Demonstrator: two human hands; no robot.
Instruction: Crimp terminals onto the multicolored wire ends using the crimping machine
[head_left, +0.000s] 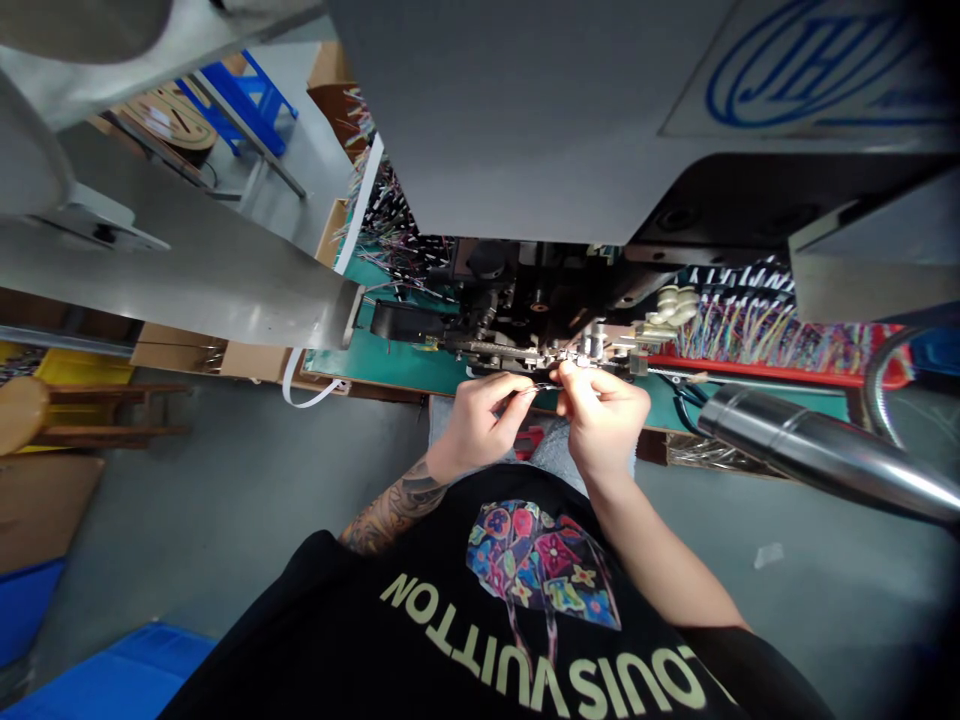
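Note:
My left hand (480, 420) and my right hand (604, 415) are close together at the front of a grey machine (525, 110). Both pinch a thin dark wire (546, 386) between fingertips, just below the machine's metal tooling (555, 345). The wire's ends are too small to make out. My fingers nearly touch the tooling. The machine stands on a green bench top (397, 360).
A red tray (787, 372) of several coloured wires lies at the right on the bench. More wire bundles (390, 215) lie at the back left. A shiny metal tube (817, 450) juts out at the right. A wooden stool (30, 410) and blue bins (112, 680) stand on the floor at left.

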